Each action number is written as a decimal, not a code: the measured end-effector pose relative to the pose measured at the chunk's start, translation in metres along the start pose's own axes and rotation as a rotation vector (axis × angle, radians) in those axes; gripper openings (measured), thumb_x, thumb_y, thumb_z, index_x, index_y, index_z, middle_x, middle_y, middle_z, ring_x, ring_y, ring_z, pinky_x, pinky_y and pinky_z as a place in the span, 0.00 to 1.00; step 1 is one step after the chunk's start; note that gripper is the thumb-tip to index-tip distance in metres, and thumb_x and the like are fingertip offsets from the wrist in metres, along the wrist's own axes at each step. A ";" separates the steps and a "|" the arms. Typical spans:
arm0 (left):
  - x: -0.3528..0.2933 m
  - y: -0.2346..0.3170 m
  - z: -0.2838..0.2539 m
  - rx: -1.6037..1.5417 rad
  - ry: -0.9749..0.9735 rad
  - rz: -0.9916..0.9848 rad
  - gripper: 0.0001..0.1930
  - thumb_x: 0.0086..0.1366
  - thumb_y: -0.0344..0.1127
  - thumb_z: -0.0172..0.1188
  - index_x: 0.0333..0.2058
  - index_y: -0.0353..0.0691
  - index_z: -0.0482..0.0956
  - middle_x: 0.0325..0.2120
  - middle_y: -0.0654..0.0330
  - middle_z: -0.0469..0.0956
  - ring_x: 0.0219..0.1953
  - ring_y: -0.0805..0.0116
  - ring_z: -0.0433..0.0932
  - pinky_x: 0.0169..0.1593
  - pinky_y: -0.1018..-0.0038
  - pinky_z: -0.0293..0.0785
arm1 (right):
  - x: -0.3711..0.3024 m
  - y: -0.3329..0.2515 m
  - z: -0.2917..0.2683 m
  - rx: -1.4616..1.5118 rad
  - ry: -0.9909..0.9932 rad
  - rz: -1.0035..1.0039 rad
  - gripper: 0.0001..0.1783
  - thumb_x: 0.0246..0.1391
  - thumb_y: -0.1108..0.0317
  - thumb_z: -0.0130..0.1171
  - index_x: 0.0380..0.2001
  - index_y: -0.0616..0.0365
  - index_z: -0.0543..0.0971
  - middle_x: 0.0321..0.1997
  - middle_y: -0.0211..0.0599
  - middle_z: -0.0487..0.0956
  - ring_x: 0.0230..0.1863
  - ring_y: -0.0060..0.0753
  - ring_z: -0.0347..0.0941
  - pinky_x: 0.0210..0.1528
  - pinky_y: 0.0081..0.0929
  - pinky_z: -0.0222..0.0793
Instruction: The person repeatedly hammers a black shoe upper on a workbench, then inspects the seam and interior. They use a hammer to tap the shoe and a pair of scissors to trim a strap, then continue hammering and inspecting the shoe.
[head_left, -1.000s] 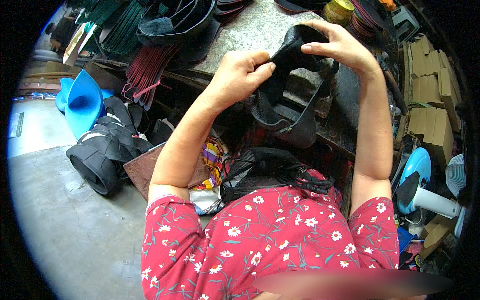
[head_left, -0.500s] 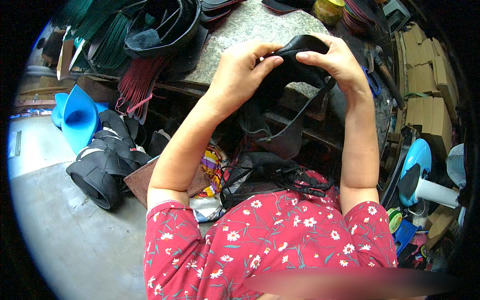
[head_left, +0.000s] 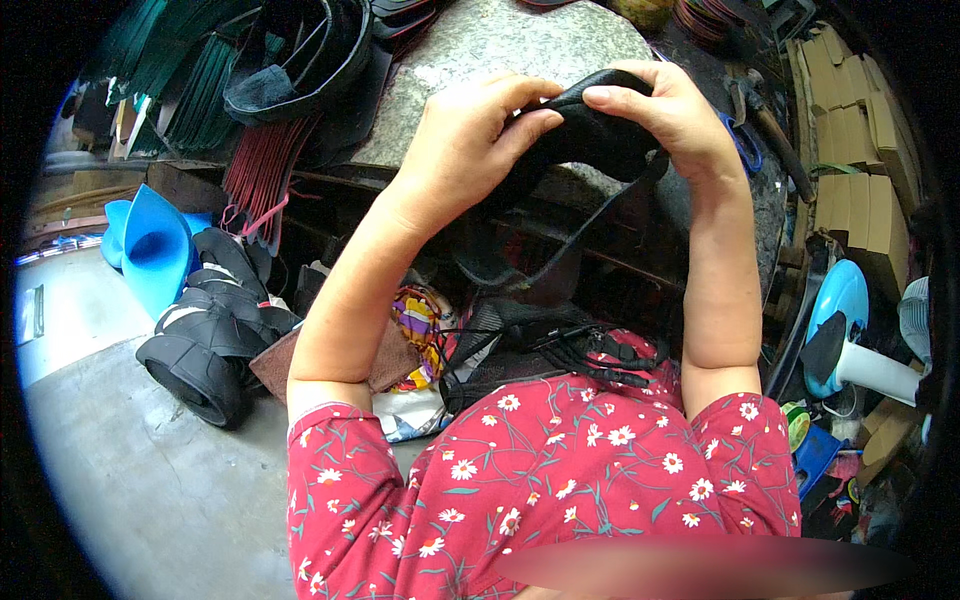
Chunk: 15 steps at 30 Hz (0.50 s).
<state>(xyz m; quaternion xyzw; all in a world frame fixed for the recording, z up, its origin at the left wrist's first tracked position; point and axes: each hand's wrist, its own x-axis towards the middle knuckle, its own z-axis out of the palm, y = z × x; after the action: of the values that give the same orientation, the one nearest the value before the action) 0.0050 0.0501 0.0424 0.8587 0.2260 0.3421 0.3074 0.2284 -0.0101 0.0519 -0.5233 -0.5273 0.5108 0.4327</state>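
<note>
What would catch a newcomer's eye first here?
Probably the red flowered shirt, filling the lower middle. Above it in the picture, the left hand and right hand pinch a black curved piece. At left, a bright blue curled object stands out.

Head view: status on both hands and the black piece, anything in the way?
Left hand and right hand pinching upper edge of black piece. Piece looped, hanging below hands. Hammer to the right, apart from hands.
</note>
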 end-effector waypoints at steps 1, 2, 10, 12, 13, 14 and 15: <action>0.000 -0.001 0.001 0.001 0.003 0.017 0.12 0.62 0.37 0.63 0.42 0.41 0.81 0.32 0.50 0.80 0.33 0.53 0.81 0.36 0.64 0.75 | 0.001 0.002 0.002 0.017 0.004 -0.001 0.13 0.53 0.62 0.67 0.36 0.62 0.85 0.32 0.28 0.83 0.33 0.17 0.77 0.39 0.17 0.71; 0.000 -0.002 0.002 0.001 0.008 0.029 0.11 0.62 0.37 0.63 0.42 0.40 0.81 0.32 0.50 0.80 0.33 0.53 0.81 0.36 0.64 0.76 | 0.002 0.002 0.001 0.054 -0.018 -0.025 0.13 0.53 0.62 0.67 0.35 0.62 0.85 0.31 0.28 0.83 0.32 0.17 0.76 0.38 0.17 0.71; 0.001 -0.004 -0.005 0.139 -0.088 0.104 0.09 0.64 0.36 0.61 0.37 0.36 0.80 0.29 0.49 0.80 0.33 0.47 0.79 0.38 0.61 0.75 | -0.004 -0.009 -0.015 0.028 0.031 -0.082 0.25 0.50 0.74 0.64 0.52 0.54 0.70 0.39 0.29 0.78 0.41 0.17 0.74 0.48 0.14 0.68; 0.002 -0.002 -0.006 0.116 -0.140 0.110 0.09 0.64 0.36 0.60 0.37 0.35 0.80 0.30 0.48 0.80 0.33 0.47 0.80 0.38 0.62 0.75 | -0.005 -0.008 -0.021 0.125 -0.012 -0.089 0.24 0.51 0.75 0.64 0.50 0.53 0.69 0.37 0.29 0.79 0.40 0.17 0.75 0.46 0.14 0.68; 0.002 -0.002 -0.007 0.108 -0.177 0.087 0.10 0.64 0.35 0.61 0.38 0.34 0.80 0.30 0.47 0.80 0.33 0.48 0.80 0.37 0.63 0.75 | -0.005 -0.005 -0.023 0.153 0.001 -0.093 0.23 0.51 0.75 0.64 0.50 0.53 0.69 0.37 0.29 0.79 0.40 0.18 0.75 0.46 0.14 0.69; 0.002 -0.001 -0.007 0.111 -0.223 0.049 0.10 0.64 0.34 0.61 0.39 0.33 0.80 0.31 0.46 0.80 0.34 0.48 0.80 0.37 0.65 0.75 | -0.003 -0.003 -0.023 0.182 0.016 -0.097 0.23 0.51 0.75 0.64 0.50 0.54 0.69 0.36 0.29 0.79 0.39 0.18 0.76 0.46 0.14 0.69; 0.001 0.000 -0.007 0.097 -0.211 0.061 0.10 0.64 0.35 0.61 0.38 0.34 0.80 0.30 0.46 0.79 0.34 0.47 0.80 0.37 0.63 0.74 | -0.002 0.000 -0.023 0.209 0.032 -0.102 0.23 0.52 0.74 0.65 0.49 0.54 0.69 0.36 0.29 0.79 0.39 0.18 0.76 0.46 0.14 0.69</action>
<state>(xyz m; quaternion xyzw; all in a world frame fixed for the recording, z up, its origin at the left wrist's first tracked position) 0.0010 0.0534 0.0469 0.9102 0.1825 0.2479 0.2772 0.2512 -0.0102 0.0544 -0.4557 -0.4902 0.5319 0.5188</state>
